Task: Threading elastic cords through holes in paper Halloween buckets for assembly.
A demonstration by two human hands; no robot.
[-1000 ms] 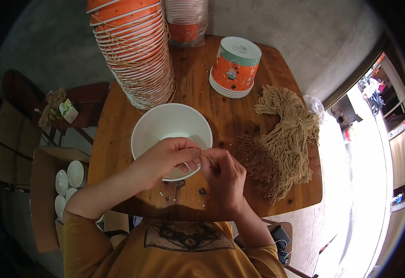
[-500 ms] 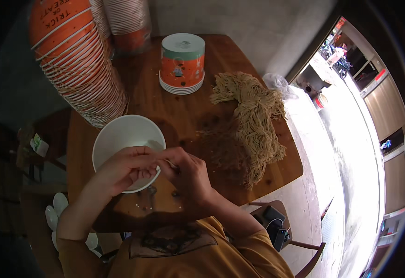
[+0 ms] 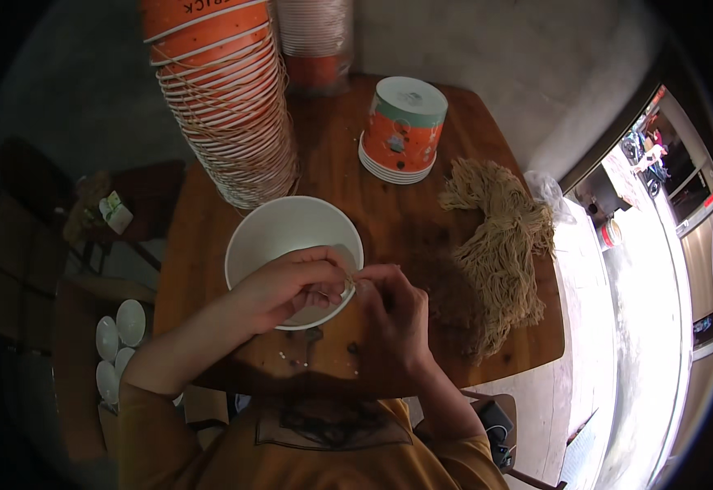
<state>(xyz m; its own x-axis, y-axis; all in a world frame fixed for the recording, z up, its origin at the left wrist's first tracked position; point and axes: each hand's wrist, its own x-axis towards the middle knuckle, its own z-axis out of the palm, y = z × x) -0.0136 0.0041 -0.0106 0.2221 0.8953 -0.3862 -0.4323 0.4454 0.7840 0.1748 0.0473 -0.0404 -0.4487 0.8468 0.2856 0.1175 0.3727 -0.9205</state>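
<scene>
A white-lined paper bucket (image 3: 246,237) stands upright on the wooden table in front of me. Over its right rim my two hands meet fingertip to fingertip. My left hand (image 3: 295,286) reaches across the bucket's mouth, its thumb and fingers pinched on a thin tan cord (image 3: 350,283) at the rim. Close beside it, my right hand (image 3: 397,314) is closed too, thumb and forefinger gripping the same bit of cord. How the cord joins the rim is hidden by my fingers. A loose bundle of tan cords (image 3: 503,253) lies to the right.
A tall leaning stack of orange buckets (image 3: 226,106) with cord loops rises at the left. Behind it is a plastic-wrapped stack (image 3: 315,49). Upside-down nested buckets (image 3: 405,131) stand at the back. Small white bits (image 3: 295,359) lie near the table's front edge.
The whole view has shifted, so the table and its objects sit further right. My hands stay at the bucket's rim, the fingertips slightly rearranged around the cord.
</scene>
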